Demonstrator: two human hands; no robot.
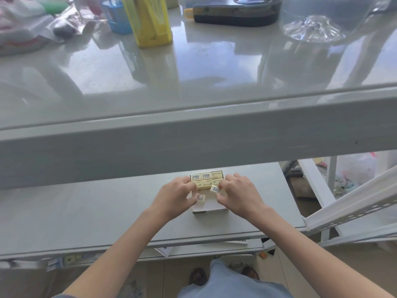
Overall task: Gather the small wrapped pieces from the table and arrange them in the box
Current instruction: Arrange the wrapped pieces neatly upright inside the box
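A small white box (209, 208) lies on the lower grey shelf (86, 211). Its far part holds several pale yellow wrapped pieces (206, 179) in tidy rows, some showing barcodes. My left hand (175, 195) hovers over the box's left side and pinches one wrapped piece (201, 198) at its fingertips. My right hand (237, 193) is over the right side, pinching another wrapped piece (214, 188) tilted just in front of the filled rows. The near part of the box is partly hidden by my hands.
A glossy upper table (193, 87) carries a yellow container (150, 20), a blue basket (118, 18), plastic bags (25, 24), a dark case (236, 14) and a glass dish (313, 29). A white perforated rail (354, 207) slants at the right. My feet show below.
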